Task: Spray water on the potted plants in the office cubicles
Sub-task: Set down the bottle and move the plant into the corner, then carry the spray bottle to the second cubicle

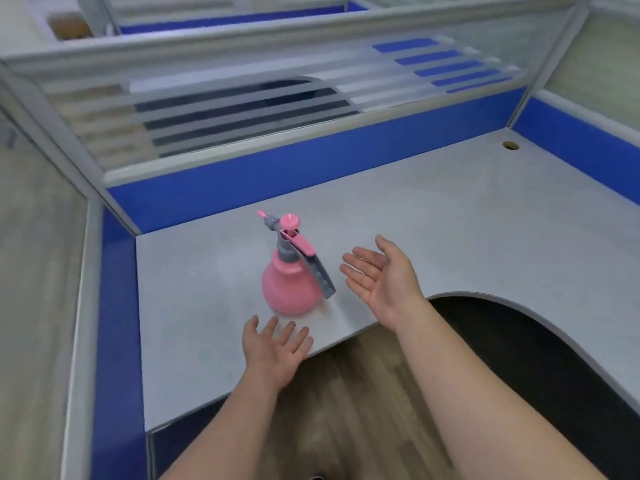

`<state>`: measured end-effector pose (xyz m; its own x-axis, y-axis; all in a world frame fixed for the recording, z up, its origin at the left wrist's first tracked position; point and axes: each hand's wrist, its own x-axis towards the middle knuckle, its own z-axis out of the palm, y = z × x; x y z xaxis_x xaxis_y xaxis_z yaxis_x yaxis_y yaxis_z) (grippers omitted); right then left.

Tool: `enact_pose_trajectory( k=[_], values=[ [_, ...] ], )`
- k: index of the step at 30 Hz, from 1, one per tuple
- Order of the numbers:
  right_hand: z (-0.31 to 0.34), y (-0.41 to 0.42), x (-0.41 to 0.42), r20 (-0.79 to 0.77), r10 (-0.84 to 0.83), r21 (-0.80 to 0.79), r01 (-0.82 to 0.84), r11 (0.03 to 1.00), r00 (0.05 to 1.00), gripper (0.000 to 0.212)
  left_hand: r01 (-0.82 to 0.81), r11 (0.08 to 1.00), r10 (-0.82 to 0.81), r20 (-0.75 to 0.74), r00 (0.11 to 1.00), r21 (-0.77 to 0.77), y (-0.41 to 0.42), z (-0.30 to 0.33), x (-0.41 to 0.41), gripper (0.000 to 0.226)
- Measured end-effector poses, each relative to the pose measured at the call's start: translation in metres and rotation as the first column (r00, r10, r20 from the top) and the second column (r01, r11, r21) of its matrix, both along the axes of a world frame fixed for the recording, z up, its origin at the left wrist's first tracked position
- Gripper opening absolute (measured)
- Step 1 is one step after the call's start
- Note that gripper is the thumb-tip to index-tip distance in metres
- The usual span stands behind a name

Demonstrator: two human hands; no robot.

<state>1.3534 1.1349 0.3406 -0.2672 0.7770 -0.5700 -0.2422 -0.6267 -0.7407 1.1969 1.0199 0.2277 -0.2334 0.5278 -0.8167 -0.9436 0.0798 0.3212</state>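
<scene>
A pink spray bottle with a grey handle and pink pump knob stands upright on the grey desk, its nozzle pointing to the far left. My left hand hovers just in front of the bottle, fingers spread, holding nothing. My right hand is to the right of the bottle's handle, palm turned toward it and fingers apart, a short gap from it. No potted plant is in view.
Blue and frosted-glass cubicle partitions wall the desk at the back, left and right. A cable hole sits at the desk's far right corner. The desk's front edge curves inward over wooden floor.
</scene>
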Motion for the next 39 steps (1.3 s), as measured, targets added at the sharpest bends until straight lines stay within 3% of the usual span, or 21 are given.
enact_pose_trajectory(
  k=[5,9,14,19,27,32,35,39],
  values=[
    [-0.022,0.012,-0.041,0.092,0.045,0.039,-0.048,0.998,0.995,0.056,-0.034,0.999,0.034,0.012,0.999,0.000,0.019,-0.023,-0.036,0.066],
    [-0.037,0.020,-0.056,0.157,0.049,0.068,-0.061,0.996,0.986,0.043,-0.003,1.000,0.003,0.020,1.000,0.021,0.034,-0.039,-0.054,0.067],
    [-0.047,0.020,-0.065,0.303,0.126,0.081,-0.157,0.984,0.945,0.055,0.042,0.998,-0.043,0.023,0.999,0.038,0.048,-0.052,-0.058,0.059],
    [-0.042,0.020,-0.058,0.266,0.161,0.028,-0.174,0.984,0.950,0.059,0.075,0.996,-0.076,0.026,0.997,0.057,0.054,-0.056,-0.056,0.051],
    [-0.021,-0.010,-0.005,0.187,-0.032,-0.061,0.045,0.997,0.982,0.057,0.292,0.952,-0.300,0.095,0.949,0.091,0.056,-0.048,-0.005,0.048],
    [0.004,-0.041,0.056,0.151,-0.213,-0.020,0.218,0.976,0.965,0.050,0.457,0.880,-0.471,0.125,0.873,0.126,0.056,-0.038,0.055,0.046],
    [0.019,-0.070,0.096,0.131,-0.310,0.054,0.305,0.951,0.942,0.037,0.552,0.816,-0.573,0.117,0.811,0.169,0.054,-0.032,0.095,0.048],
    [0.034,-0.128,0.150,0.104,-0.415,0.168,0.395,0.903,0.904,0.038,0.718,0.665,-0.742,0.069,0.667,0.204,0.042,-0.017,0.154,0.058]
  ],
)
